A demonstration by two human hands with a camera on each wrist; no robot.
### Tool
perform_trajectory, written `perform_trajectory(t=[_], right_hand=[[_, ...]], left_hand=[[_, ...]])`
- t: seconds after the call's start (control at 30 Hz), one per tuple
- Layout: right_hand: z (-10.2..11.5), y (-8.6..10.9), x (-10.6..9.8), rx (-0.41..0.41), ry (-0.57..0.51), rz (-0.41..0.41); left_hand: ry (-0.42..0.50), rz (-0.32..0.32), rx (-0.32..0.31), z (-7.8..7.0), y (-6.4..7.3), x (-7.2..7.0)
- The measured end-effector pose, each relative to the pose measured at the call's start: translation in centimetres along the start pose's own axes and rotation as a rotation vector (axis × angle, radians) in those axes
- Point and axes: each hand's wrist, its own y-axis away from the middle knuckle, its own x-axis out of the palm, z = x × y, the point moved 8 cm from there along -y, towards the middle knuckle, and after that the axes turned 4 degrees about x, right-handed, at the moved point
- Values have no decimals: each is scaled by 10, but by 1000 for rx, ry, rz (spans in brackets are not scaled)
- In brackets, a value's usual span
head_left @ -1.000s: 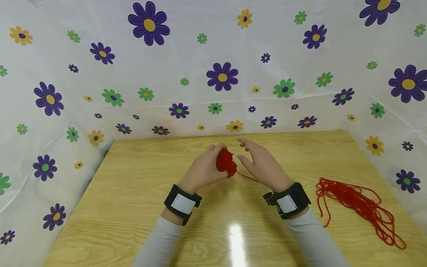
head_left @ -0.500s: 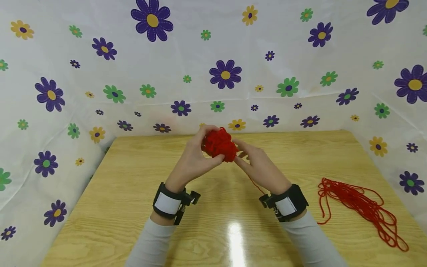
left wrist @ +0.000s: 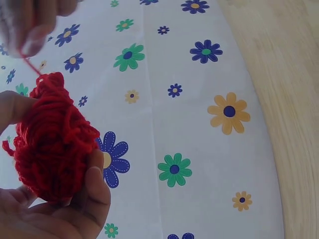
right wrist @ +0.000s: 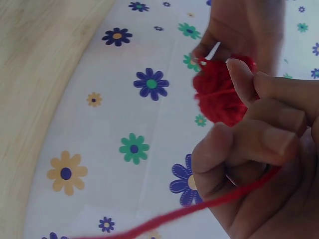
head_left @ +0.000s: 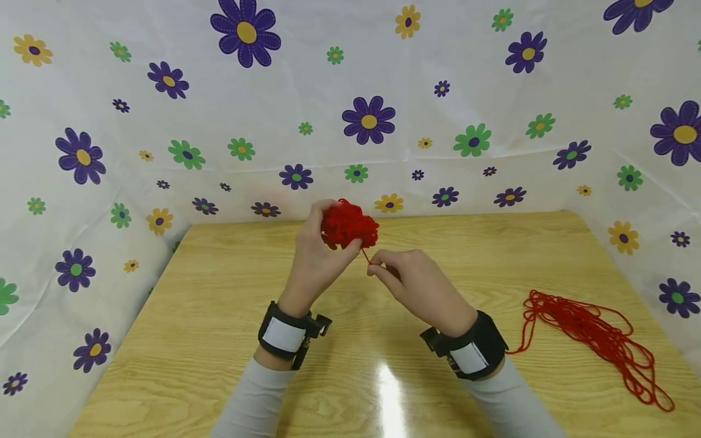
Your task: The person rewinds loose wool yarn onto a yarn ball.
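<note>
A ball of red yarn is held up above the table by my left hand, its fingers and thumb curled round the ball. In the left wrist view the wound strands of the ball show between thumb and fingers. Just right of and below it, my right hand pinches the strand that leaves the ball. The right wrist view shows that yarn strand running out from under the curled fingers of the right hand.
A loose heap of red yarn lies at the right of the wooden table, and a strand leads from it to the right wrist. Flower-printed white cloth rises behind the table and at both sides.
The left hand has lifted the ball up and leftward and turned it. The right hand, open beside the ball a second ago, has come down and now pinches the strand.
</note>
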Motion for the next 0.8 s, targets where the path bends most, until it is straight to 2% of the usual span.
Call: perform_trajectory(t=[0.3,0.5,0.63,0.8], right_hand=[[16,7,-20,-31,-5,-43],[23,9,-43,-92,-62,-110],[24,7,-58,-125,-57,-168],[25,5,-72,-171,-32,-242]], left_hand=[[-45,80,44,-4,7,12],[-39,146,113,-17,7,14],[4,257,145,-38,9,14],[137,436,105,-79,15,12]])
